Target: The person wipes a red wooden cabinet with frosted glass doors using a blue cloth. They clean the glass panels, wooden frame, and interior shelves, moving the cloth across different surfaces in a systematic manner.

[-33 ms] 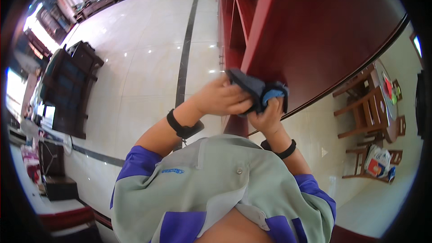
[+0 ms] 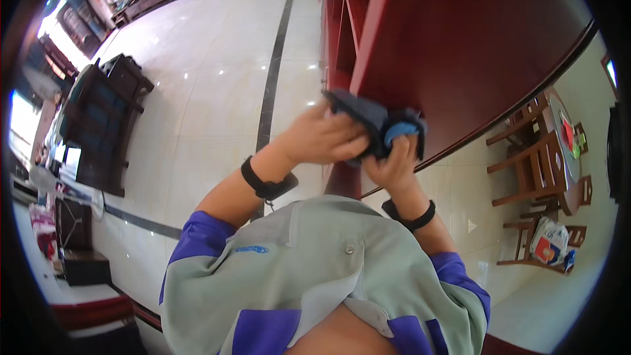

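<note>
A dark grey cloth item (image 2: 360, 108) with a bright blue part (image 2: 401, 130), perhaps bunched or folded, is held up before the red wooden cabinet (image 2: 460, 46). My left hand (image 2: 322, 138) grips its left portion, with fingers bent over it. My right hand (image 2: 394, 164) grips the right portion below the blue part. Both wrists wear black straps, and the cloth hides some fingertips. I cannot tell if the cloth touches the cabinet's edge behind it.
Open cabinet shelves (image 2: 345, 26) rise ahead. A dark wooden settee (image 2: 95, 131) and a fan (image 2: 46, 181) stand left on the tiled floor (image 2: 197, 92). At right are wooden chairs (image 2: 542, 164), a round table (image 2: 564, 112) and a bag (image 2: 551, 240) on a chair.
Both hands and the cloth are slightly higher, and the cloth's left end has shifted a little to the left. The grip looks the same.
</note>
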`<state>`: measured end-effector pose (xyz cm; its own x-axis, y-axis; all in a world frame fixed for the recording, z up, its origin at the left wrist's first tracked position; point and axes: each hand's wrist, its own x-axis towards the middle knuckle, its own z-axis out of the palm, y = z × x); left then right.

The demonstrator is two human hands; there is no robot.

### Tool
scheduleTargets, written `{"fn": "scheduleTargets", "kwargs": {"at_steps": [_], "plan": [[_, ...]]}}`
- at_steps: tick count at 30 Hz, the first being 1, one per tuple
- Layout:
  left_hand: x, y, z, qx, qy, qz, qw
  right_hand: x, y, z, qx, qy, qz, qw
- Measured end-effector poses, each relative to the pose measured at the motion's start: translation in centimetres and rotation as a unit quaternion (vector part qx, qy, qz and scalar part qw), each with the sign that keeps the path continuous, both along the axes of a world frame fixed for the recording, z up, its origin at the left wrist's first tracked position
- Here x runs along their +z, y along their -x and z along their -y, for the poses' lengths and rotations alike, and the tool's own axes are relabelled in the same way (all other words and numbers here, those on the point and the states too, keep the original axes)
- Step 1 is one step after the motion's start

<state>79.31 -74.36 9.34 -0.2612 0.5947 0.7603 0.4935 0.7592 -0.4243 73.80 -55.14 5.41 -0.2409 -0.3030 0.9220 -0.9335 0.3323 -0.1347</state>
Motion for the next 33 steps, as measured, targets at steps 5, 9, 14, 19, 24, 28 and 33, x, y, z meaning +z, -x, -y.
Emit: {"fn": "scheduleTargets", "kwargs": {"at_steps": [5, 9, 14, 19, 24, 28, 33], "plan": [[4.7, -0.7, -5.2, 0.140, -0.180, -0.008, 0.974, 8.7, 3.1, -4.2, 0.038, 0.001, -0.089, 0.995], [4.4, -0.1, -8.1, 0.175, -0.204, -0.062, 0.961, 9.7, 4.7, -5.4, -0.004, 0.060, -0.080, 0.995], [-2.0, 0.9, -10.3, 0.237, -0.242, -0.042, 0.940, 3.5, 5.5, -5.3, 0.048, -0.040, -0.084, 0.994], [-9.0, -0.6, -12.7, 0.267, -0.282, 0.049, 0.920, -2.9, 4.2, -5.2, 0.172, -0.083, -0.036, 0.981], [-10.2, -5.3, -13.1, 0.301, -0.339, 0.184, 0.872, -4.8, 2.3, -6.7, 0.246, -0.174, 0.197, 0.933], [-8.7, -9.1, -12.2, 0.355, -0.507, 0.306, 0.723, -4.8, 1.2, -6.2, 0.281, -0.068, 0.320, 0.902], [-7.5, -11.8, -10.6, 0.234, -0.741, 0.351, 0.522, -2.2, 0.9, -4.4, 0.266, -0.173, 0.497, 0.808]]}}
